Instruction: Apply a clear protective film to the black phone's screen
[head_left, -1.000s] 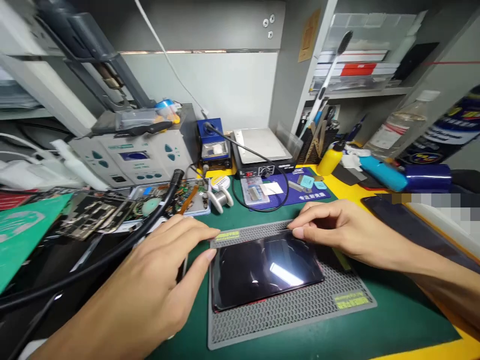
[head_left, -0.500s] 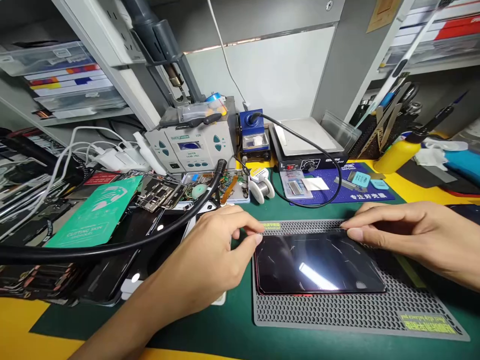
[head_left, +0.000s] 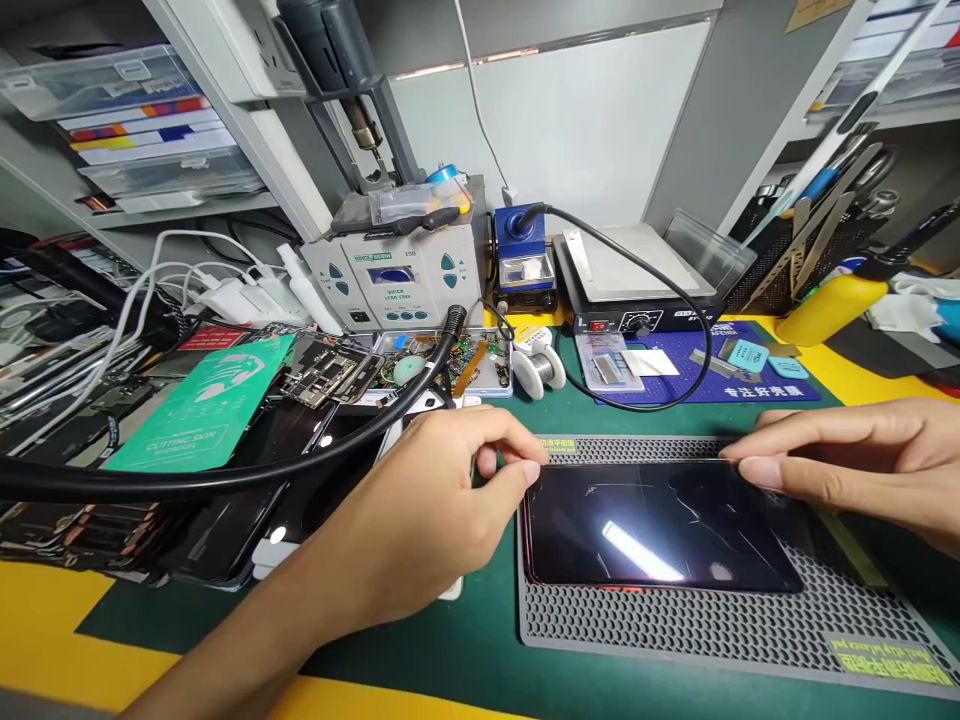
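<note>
A black smartphone [head_left: 570, 530] with reddish edges lies screen up on a grey honeycomb mat [head_left: 637, 625]. Its glass shows scratch-like lines and a bright light reflection. My left hand [head_left: 457, 490] pinches the phone's far left corner between thumb and forefinger. At the far right corner, my right hand [head_left: 862, 465] grips the edge with thumb and fingertips; part of that hand runs out of the frame. A bit of red shows under the phone's near edge.
Behind the mat are a solder spool [head_left: 538, 372], a hot-air station [head_left: 397, 280] and a hot plate [head_left: 637, 275]. A thick black hose [head_left: 322, 465] crosses the left side above phone parts. A yellow bottle [head_left: 832, 305] stands at right.
The whole view has shifted, so the phone, mat and bench things sit farther right in the picture. Both hands keep their hold at the same phone corners.
</note>
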